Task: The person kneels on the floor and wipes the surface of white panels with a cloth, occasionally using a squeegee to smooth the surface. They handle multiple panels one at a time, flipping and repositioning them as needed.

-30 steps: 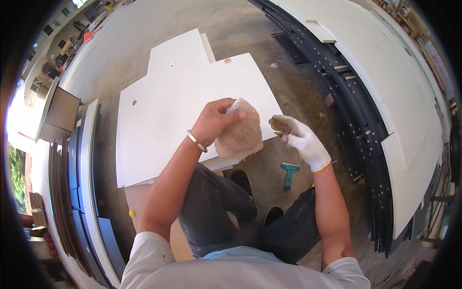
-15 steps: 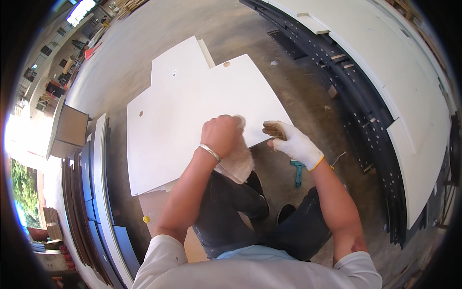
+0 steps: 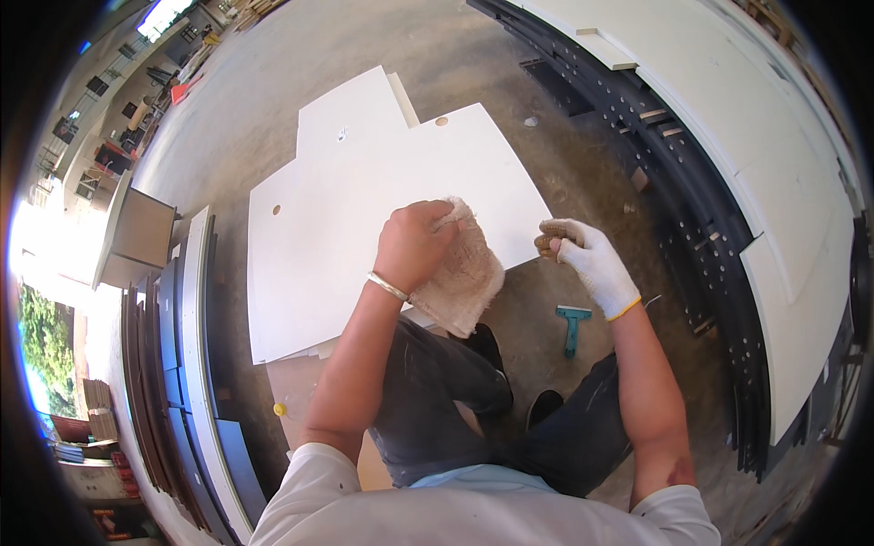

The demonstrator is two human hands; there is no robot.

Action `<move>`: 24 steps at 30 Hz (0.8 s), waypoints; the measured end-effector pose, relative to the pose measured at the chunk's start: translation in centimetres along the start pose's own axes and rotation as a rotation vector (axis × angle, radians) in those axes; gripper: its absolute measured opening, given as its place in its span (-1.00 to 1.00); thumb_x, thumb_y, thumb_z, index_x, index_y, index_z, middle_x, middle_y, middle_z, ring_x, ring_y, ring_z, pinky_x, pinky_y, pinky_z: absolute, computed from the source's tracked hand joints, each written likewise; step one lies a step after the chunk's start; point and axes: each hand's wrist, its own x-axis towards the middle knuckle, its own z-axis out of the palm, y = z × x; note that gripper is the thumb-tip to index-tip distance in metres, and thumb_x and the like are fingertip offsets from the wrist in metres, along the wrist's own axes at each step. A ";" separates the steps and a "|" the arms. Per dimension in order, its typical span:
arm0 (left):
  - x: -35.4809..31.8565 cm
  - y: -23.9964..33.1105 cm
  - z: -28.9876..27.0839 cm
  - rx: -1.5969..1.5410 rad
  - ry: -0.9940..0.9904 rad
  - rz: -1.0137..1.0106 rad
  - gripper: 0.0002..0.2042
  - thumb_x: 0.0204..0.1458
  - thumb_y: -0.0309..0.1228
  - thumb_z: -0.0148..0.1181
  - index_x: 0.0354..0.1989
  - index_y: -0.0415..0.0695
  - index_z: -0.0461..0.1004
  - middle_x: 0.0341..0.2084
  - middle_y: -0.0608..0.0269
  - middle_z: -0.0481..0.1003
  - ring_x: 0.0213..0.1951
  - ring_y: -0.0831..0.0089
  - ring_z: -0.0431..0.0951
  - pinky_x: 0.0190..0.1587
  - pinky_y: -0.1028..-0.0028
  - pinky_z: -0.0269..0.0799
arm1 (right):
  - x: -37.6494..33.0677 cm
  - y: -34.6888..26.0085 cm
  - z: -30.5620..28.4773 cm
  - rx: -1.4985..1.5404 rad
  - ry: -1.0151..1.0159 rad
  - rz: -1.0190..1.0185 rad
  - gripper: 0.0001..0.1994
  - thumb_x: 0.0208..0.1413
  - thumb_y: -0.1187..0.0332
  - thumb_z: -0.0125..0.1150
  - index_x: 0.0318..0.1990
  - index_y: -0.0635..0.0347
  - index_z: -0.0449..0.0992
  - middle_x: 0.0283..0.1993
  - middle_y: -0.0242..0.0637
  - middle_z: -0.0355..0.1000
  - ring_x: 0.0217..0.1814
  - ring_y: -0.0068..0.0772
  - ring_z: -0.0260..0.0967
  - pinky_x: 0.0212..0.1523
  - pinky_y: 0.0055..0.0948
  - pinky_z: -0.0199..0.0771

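My bare left hand [image 3: 416, 244], with a silver bracelet at the wrist, pinches the top of a fuzzy beige cloth [image 3: 464, 278]. The cloth hangs down over the near edge of a stack of white panels [image 3: 328, 237]. Beside the right corner of that stack is my right hand [image 3: 587, 259], in a white knit glove with a brown palm. Its fingers are loosely bent and hold nothing that I can see; whether they touch the panel edge I cannot tell. A teal scraper [image 3: 572, 329] lies on the floor below this hand.
Long black perforated profiles [image 3: 678, 218] and large white boards [image 3: 783, 300] are stacked at the right. Blue and white boards [image 3: 193, 309] stand along the left, near a box-like cabinet [image 3: 137, 237]. A yellow round object [image 3: 279, 409] sits by my left elbow.
My left hand has lifted slightly and the cloth now hangs more spread out, turned to the right. My right hand has shifted right, its fingers more bent. The view has moved a little.
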 end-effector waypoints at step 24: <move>0.6 -5.2 -1.4 -0.466 -0.004 0.002 -0.57 0.08 -0.50 0.38 0.13 -0.31 0.46 -0.16 0.03 0.64 -0.08 0.31 0.64 0.07 0.33 0.53 | 3.5 2.6 10.6 0.808 -0.239 0.198 -0.37 0.29 0.27 0.31 0.44 0.22 0.23 0.36 -0.04 0.38 0.38 -0.04 0.42 0.33 0.01 0.57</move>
